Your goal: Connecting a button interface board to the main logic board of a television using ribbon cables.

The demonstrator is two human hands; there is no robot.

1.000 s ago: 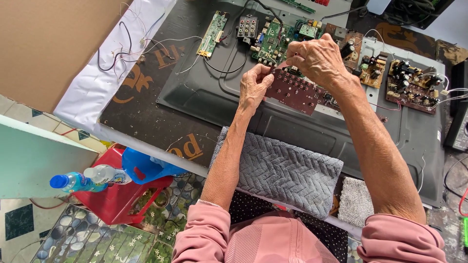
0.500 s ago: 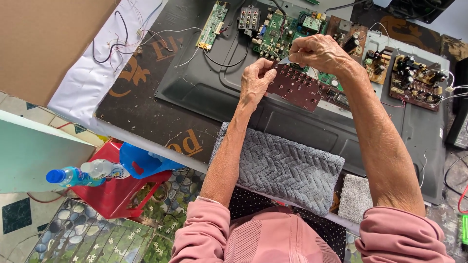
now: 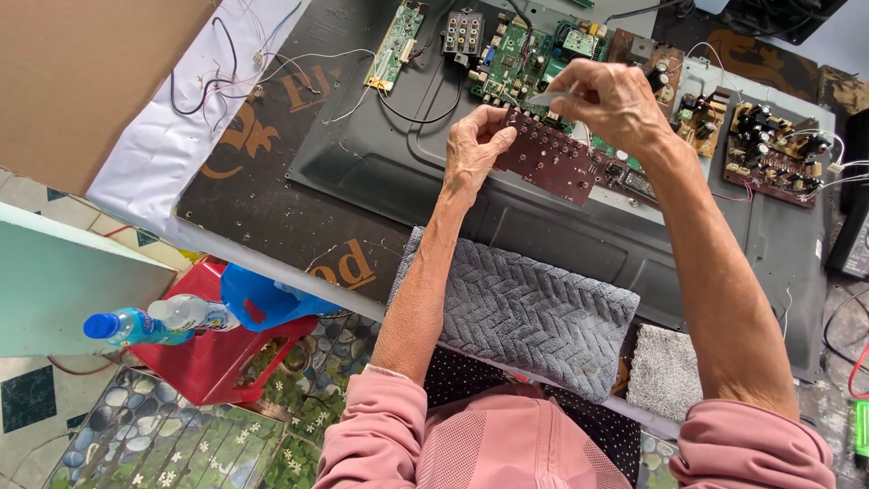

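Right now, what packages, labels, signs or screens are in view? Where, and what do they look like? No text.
Cardboard sheet: top left, flat, plain brown.
Bottle: lying on the red stool, lower left; clear, blue cap, blue label.
Dark mat: under the panel, black with orange printed lettering.
Flat-screen back panel: centre, dark grey, no lit screen showing.

Daylit workbench (image 3: 272,208); pebble-patterned tile floor (image 3: 136,435); red plastic stool (image 3: 217,362); grey mat (image 3: 534,317) on bench edge.
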